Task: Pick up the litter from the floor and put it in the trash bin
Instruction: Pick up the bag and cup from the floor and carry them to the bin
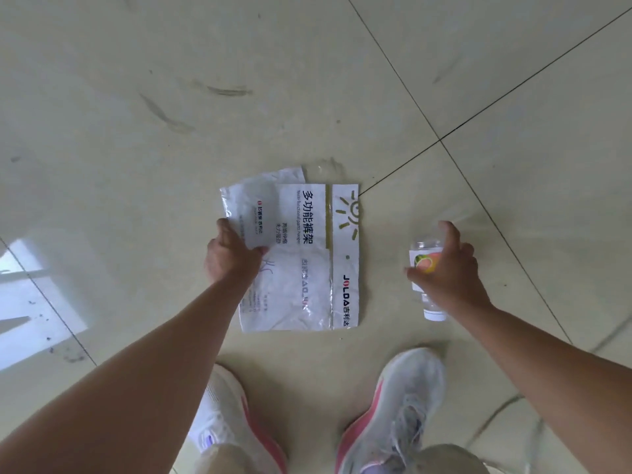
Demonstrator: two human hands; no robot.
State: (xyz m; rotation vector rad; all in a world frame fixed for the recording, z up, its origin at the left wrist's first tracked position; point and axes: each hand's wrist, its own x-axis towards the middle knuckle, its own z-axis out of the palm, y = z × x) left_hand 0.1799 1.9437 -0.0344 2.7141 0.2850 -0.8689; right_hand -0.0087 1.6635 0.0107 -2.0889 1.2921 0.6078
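A flat white plastic packaging bag [307, 268] with dark printed lettering lies on the tiled floor in front of my feet. My left hand [232, 254] pinches its folded-up left edge between thumb and fingers. To the right, a clear plastic cup [425, 265] with a fruit-picture label lies on its side. My right hand [448, 268] is over the cup with fingers spread and curved around it; whether it grips the cup I cannot tell. No trash bin is in view.
Pale beige floor tiles [342, 80] with dark grout lines and scuff marks fill the view. My two white-and-pink sneakers [393, 412] stand just below the bag. A bright window reflection [30, 302] lies on the floor at the left.
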